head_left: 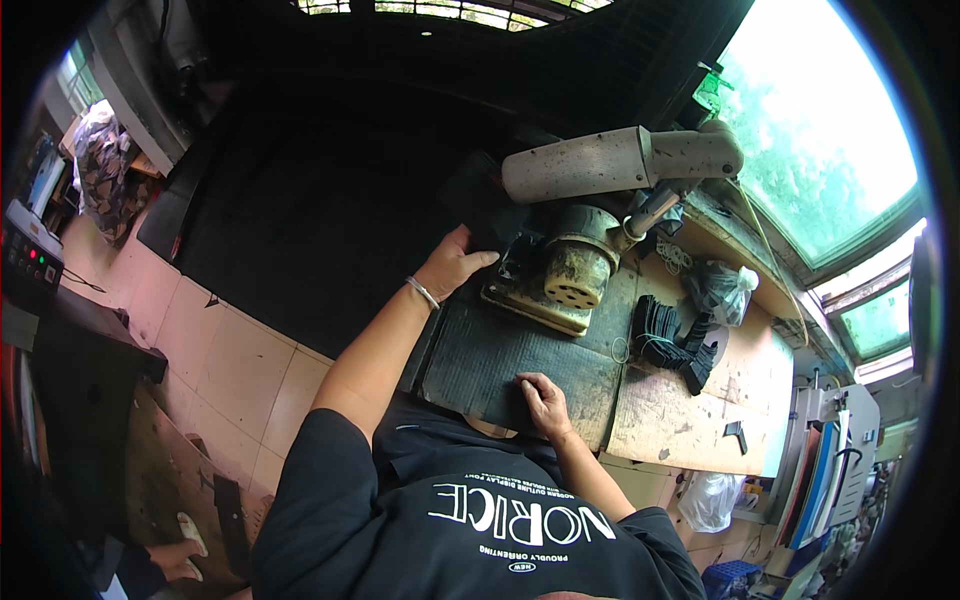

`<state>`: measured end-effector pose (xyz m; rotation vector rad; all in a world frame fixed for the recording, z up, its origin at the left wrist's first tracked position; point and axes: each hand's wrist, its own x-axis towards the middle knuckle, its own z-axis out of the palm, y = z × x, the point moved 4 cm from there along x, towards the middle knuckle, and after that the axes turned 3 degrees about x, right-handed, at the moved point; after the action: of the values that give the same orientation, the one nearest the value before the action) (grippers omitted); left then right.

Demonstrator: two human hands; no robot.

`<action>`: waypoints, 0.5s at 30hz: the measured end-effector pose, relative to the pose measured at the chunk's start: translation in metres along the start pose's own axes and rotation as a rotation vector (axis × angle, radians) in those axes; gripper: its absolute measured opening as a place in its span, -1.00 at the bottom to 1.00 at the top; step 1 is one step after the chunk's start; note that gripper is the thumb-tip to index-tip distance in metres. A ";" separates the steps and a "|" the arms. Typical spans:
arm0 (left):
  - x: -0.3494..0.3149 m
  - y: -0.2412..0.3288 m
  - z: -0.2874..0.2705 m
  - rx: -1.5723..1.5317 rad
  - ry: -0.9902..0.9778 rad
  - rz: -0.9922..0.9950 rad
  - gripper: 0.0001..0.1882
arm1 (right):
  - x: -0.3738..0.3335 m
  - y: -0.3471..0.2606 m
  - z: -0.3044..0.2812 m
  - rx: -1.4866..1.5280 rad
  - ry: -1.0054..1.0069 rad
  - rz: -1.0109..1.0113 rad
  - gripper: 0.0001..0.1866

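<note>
My left hand is at the near edge of a dark flat piece, its thumb stretched right and its other fingers partly lost against the black. It seems to pinch that piece. Just right of it stands a worn bench machine with a pale, round, perforated housing on a flat base plate. Its thick light-grey arm reaches across above. My right hand rests with curled fingers on the near edge of a dark ribbed mat; nothing shows in it.
A large black sheet spreads left and far. On the right of the worktable lie bundled black strips, a tied plastic bag and a small black part. A window borders the right. At lower left, another person's foot shows.
</note>
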<state>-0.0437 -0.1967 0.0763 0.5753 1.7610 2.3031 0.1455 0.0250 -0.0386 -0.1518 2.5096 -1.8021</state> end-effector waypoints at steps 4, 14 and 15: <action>0.004 0.004 -0.004 -0.079 0.019 0.009 -0.48 | 0.000 0.002 0.000 -0.003 -0.004 0.001 -0.81; 0.008 0.014 -0.016 -0.101 0.071 0.038 -0.45 | 0.000 0.004 0.000 0.002 -0.009 -0.002 -0.81; 0.007 0.014 -0.015 -0.101 0.071 0.038 -0.45 | 0.000 0.004 0.000 -0.001 -0.009 0.001 -0.81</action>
<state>-0.0554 -0.2113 0.0879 0.5194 1.6657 2.4508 0.1454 0.0262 -0.0421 -0.1580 2.5039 -1.7958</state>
